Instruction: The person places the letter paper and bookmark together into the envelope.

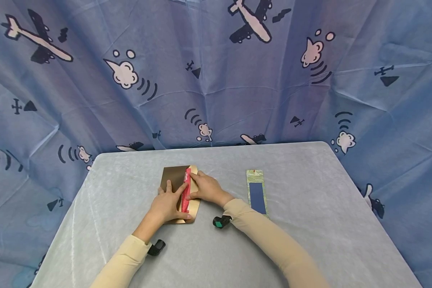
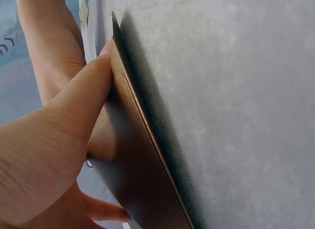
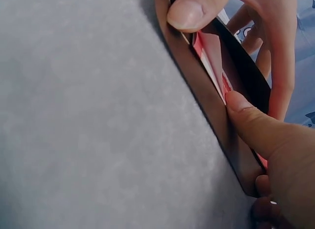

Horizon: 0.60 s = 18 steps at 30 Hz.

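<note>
A brown envelope (image 1: 173, 174) with a lighter gold flap on its right lies on the table. A flat red paper packet (image 1: 185, 203) sits lengthwise at its opening; in the right wrist view, the packet (image 3: 211, 49) shows a pale inner side. My left hand (image 1: 168, 205) spreads over the envelope, its index finger by the packet and its thumb on the lower edge near the flap. From the right, my right hand (image 1: 208, 189) pinches the packet, its thumb (image 3: 239, 102) pressing on it. Its other fingertips are partly hidden.
A green card with a dark blue panel (image 1: 257, 197) lies to the right, its lower end by the right sleeve (image 1: 270, 234). The grey-white cloth table (image 1: 327, 192) ends at a blue curtain (image 1: 216, 72) printed with planes. Each wrist wears a small black camera (image 1: 157, 247).
</note>
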Tool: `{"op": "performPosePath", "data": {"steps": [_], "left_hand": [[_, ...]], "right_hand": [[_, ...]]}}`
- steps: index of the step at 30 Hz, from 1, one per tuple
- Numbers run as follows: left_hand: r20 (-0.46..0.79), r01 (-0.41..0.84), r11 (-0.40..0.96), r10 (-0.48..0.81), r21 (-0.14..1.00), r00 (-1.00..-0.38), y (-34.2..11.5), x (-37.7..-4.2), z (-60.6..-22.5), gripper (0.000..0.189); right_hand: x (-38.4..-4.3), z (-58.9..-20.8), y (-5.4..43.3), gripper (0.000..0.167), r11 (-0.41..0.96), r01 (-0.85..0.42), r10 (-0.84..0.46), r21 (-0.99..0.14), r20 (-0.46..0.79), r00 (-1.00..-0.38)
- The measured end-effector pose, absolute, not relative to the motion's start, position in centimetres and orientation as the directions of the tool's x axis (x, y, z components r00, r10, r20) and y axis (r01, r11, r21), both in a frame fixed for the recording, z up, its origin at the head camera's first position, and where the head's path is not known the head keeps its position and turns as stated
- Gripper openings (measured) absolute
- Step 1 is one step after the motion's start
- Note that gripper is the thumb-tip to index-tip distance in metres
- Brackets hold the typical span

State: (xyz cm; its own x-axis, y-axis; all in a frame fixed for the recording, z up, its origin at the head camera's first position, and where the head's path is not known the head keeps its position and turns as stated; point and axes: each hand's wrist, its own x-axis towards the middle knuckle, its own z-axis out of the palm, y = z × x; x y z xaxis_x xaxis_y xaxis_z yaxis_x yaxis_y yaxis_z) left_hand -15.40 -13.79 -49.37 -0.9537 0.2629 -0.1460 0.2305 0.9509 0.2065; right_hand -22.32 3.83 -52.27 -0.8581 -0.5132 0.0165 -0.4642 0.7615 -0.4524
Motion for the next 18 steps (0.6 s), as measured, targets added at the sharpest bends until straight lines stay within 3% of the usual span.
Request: {"op": "performPosePath", "data": {"steps": [18], "left_hand": [[-0.155,0.233,0.949,0.268,0.214,-0.951,-13.85,-15.45,-49.47,0.115]], "right_hand": [[-22.45,-52.74,3.06,0.1,0.789,-0.464,-0.499,-0.403,0.02,-0.866]]}}
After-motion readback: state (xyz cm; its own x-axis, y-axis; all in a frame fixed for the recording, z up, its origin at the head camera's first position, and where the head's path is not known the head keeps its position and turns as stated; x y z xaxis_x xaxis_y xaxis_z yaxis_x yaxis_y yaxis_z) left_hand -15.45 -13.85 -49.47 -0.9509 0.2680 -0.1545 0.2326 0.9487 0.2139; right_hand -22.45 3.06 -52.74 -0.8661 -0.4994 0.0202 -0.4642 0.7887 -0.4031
